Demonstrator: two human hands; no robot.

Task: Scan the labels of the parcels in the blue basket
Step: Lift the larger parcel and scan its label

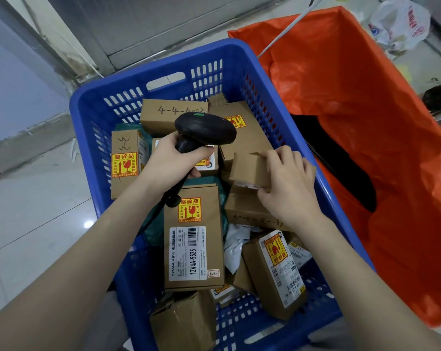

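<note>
Left hand [172, 158]: scanner [204, 130] | right hand [287, 183]: parcel [249, 169]

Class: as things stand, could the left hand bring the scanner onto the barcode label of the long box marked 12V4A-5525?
Probably yes. The left hand holds the scanner just above the long box, whose barcode label faces up uncovered; only the scanner's cable crosses its top corner.

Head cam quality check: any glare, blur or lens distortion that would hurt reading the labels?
Head view: wide-angle bending curves the blue basket rim and floor lines; glare only on the floor tiles at left; the printed label on the long box is sharp, "12V4A-5525" legible; the left hand and right hand show no motion blur.
</note>
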